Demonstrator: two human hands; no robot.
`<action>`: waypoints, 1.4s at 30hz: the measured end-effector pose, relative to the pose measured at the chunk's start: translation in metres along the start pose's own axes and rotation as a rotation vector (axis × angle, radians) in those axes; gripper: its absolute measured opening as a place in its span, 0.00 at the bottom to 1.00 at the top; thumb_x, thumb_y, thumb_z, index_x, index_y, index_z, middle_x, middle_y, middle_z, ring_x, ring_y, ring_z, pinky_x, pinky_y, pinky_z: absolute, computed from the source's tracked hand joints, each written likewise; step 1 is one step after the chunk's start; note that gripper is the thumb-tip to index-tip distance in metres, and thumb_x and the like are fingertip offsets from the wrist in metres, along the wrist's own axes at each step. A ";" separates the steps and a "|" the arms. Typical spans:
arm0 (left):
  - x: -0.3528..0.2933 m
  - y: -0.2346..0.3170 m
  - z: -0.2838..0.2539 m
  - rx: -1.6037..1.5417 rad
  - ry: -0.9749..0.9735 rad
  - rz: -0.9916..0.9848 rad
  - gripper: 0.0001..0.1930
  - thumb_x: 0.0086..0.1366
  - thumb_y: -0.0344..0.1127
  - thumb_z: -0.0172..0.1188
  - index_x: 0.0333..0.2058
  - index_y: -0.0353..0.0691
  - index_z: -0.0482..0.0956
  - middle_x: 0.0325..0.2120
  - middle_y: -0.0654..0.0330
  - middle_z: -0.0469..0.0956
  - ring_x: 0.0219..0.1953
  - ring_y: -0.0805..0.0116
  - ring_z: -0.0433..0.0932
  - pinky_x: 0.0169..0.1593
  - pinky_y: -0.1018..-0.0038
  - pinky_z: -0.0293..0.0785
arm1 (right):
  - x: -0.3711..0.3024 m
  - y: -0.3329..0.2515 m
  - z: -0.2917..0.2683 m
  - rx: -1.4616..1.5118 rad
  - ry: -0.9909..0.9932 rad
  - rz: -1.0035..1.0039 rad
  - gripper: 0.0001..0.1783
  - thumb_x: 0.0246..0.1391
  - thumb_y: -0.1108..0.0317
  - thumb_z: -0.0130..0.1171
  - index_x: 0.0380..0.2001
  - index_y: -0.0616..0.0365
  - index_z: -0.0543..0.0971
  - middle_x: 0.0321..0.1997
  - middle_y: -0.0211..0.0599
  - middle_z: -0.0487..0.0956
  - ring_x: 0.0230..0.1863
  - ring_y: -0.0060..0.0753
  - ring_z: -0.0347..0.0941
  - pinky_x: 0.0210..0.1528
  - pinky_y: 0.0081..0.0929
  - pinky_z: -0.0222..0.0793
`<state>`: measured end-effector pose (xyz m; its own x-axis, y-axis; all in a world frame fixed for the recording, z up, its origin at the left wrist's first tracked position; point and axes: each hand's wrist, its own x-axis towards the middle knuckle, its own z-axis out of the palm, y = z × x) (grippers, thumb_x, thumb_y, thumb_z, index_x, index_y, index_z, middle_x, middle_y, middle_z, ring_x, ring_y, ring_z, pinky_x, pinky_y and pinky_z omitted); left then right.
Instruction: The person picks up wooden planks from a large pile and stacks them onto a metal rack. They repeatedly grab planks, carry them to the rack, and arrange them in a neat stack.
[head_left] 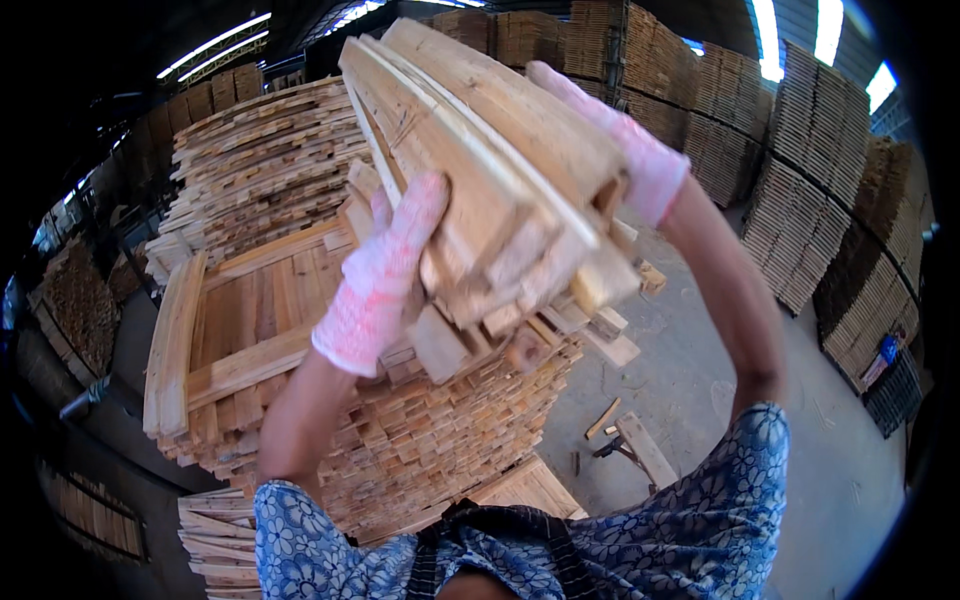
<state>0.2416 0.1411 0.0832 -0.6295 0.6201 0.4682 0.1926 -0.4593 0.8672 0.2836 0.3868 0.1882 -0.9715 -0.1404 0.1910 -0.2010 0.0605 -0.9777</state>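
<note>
Overall, a grey floor spreads widest, running from about three o'clock down to five. Tall strapped stacks of boards line its far side between twelve and three o'clock, all well apart from the person. Between six and nine o'clock sits a big pile of pale boards, packed in many layers with their ends showing; toward nine o'clock its top has boards laid side by side, bordered by raised boards. Behind it, around ten o'clock, rises another wood stack, its layers jutting unevenly. The bundle of boards comes next in size: held up at twelve o'clock, in front of the pile, it lies slanted, its far end toward eleven and its nearer ends toward one, somewhat blurred. Patterned blue sleeves fill the six o'clock edge. Both hands wear pink-and-white gloves and clasp the bundle between them: the left hand, near ten o'clock, grips its near left side with the thumb up against a board, while the right hand, near one, is pressed along the opposite side, fingers stretched out. Smallest, toward five o'clock, a short plank and a thin stick lie near each other.
</note>
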 end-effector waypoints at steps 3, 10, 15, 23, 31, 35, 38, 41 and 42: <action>0.053 0.010 0.019 -0.053 -0.168 -0.147 0.41 0.65 0.60 0.62 0.64 0.32 0.63 0.61 0.50 0.70 0.60 0.59 0.73 0.69 0.61 0.64 | 0.039 -0.003 -0.068 -0.285 0.084 0.230 0.42 0.53 0.29 0.58 0.58 0.53 0.77 0.53 0.45 0.81 0.50 0.33 0.79 0.52 0.35 0.77; 0.099 -0.004 -0.050 0.549 0.100 -0.439 0.45 0.67 0.70 0.48 0.69 0.37 0.59 0.64 0.39 0.63 0.63 0.57 0.70 0.66 0.59 0.67 | 0.078 0.061 -0.138 -0.205 -0.172 0.228 0.43 0.52 0.29 0.60 0.62 0.47 0.72 0.61 0.44 0.75 0.56 0.40 0.74 0.50 0.44 0.76; 0.122 -0.025 -0.055 0.454 0.386 -0.195 0.50 0.54 0.75 0.62 0.60 0.34 0.72 0.47 0.50 0.80 0.52 0.61 0.79 0.59 0.59 0.76 | 0.069 0.047 -0.142 -0.404 -0.090 0.269 0.55 0.47 0.25 0.59 0.72 0.47 0.61 0.79 0.48 0.46 0.70 0.60 0.60 0.61 0.59 0.68; 0.144 -0.037 -0.123 0.294 0.436 -0.307 0.36 0.61 0.62 0.65 0.57 0.40 0.76 0.52 0.56 0.80 0.52 0.63 0.79 0.58 0.61 0.75 | 0.085 0.033 -0.118 -0.879 -0.134 -0.077 0.37 0.59 0.37 0.51 0.67 0.40 0.69 0.70 0.41 0.67 0.65 0.48 0.68 0.62 0.43 0.69; 0.102 -0.055 -0.220 0.353 0.338 -0.567 0.47 0.61 0.74 0.54 0.68 0.45 0.64 0.66 0.47 0.64 0.66 0.47 0.64 0.68 0.46 0.55 | 0.109 0.038 -0.122 -0.678 -0.128 -0.021 0.52 0.46 0.37 0.70 0.68 0.56 0.67 0.63 0.46 0.74 0.61 0.38 0.74 0.56 0.43 0.75; 0.094 -0.061 -0.171 1.174 0.223 -0.307 0.45 0.68 0.70 0.44 0.72 0.44 0.53 0.71 0.49 0.57 0.72 0.57 0.55 0.74 0.70 0.46 | 0.108 0.042 -0.095 -0.554 -0.082 -0.005 0.53 0.44 0.36 0.71 0.68 0.56 0.68 0.62 0.45 0.75 0.58 0.34 0.75 0.58 0.37 0.73; 0.078 -0.049 -0.173 1.122 0.231 -0.368 0.46 0.66 0.73 0.43 0.73 0.48 0.52 0.71 0.50 0.55 0.72 0.55 0.55 0.73 0.66 0.49 | 0.108 0.046 -0.087 -0.545 -0.090 0.009 0.50 0.46 0.36 0.71 0.65 0.56 0.72 0.60 0.43 0.77 0.57 0.32 0.75 0.57 0.32 0.72; 0.068 -0.032 -0.154 0.816 0.384 -0.527 0.50 0.62 0.77 0.44 0.73 0.49 0.52 0.71 0.49 0.57 0.71 0.53 0.58 0.71 0.61 0.54 | 0.135 0.052 -0.125 -0.372 -0.061 0.003 0.45 0.50 0.33 0.65 0.59 0.59 0.77 0.58 0.41 0.78 0.55 0.30 0.75 0.59 0.30 0.69; 0.061 -0.026 -0.152 0.742 0.405 -0.596 0.52 0.60 0.79 0.45 0.73 0.49 0.52 0.71 0.49 0.57 0.71 0.52 0.59 0.70 0.59 0.56 | 0.131 0.051 -0.135 -0.424 0.017 0.022 0.45 0.52 0.32 0.62 0.63 0.54 0.72 0.62 0.44 0.74 0.60 0.37 0.70 0.61 0.36 0.67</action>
<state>0.0835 0.0946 0.0633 -0.9545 0.2950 -0.0446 0.0959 0.4449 0.8904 0.1287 0.5050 0.1750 -0.9774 -0.1182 0.1753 -0.2105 0.4653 -0.8597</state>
